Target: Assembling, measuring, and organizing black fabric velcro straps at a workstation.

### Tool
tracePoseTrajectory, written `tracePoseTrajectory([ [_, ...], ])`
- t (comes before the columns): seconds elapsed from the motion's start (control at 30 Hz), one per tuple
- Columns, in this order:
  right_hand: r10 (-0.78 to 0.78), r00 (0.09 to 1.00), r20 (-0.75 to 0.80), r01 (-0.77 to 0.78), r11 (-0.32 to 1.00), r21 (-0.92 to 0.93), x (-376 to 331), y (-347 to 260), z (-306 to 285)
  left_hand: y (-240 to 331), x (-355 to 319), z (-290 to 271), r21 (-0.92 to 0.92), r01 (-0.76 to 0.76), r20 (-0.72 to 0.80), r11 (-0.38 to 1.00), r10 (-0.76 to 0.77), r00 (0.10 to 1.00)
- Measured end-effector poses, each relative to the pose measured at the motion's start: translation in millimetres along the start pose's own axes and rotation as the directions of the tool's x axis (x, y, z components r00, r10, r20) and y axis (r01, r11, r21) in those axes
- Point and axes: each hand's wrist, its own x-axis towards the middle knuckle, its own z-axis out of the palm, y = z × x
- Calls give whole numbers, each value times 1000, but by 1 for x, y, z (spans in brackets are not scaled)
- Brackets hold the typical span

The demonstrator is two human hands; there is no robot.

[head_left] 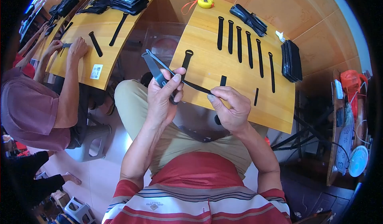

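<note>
My left hand [163,88] is closed on a black hook-and-loop strap [153,65], which is looped over above the fingers. A narrow black length of strap [196,87] stretches from it to my right hand [231,107], whose thumb and forefinger pinch its end. Whether the two lengths are one strap I cannot tell. On the table just beyond my left hand lies another strap with a ring end [187,59]. Several such straps [239,44] lie side by side farther off. Two short black pieces, one wider [223,80] and one thin [256,97], lie near my right hand.
On my wooden table [203,32] are a yellow tape measure [205,2], a bundle of straps [248,19] and a black stack [291,61] at the right edge. At left, a co-worker [40,104] handles a strap at another table [131,6]. A cluttered shelf [333,132] stands right.
</note>
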Motion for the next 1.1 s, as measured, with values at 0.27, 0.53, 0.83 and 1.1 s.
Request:
tracePoseTrajectory([
  [0.27, -76, 996, -43, 74, 996, -47, 5, -4, -2, 4, 1, 2, 62, 12, 26, 998, -14, 1000],
  [0.53, -132, 981, -143, 88, 957, -276, 1, -25, -51, 12, 22, 11, 325, 71, 58, 943, -95, 994],
  [0.83, -186, 948, -257, 85, 929, -360, -39, -43, -117, 3, 124, 8, 849, -146, 135, 508, 59, 989],
  [1.1, 5, 909, -418, -174, 913, -368, -94, -49, -140, -29, 206, 16, 859, -114, 124, 499, 14, 992],
])
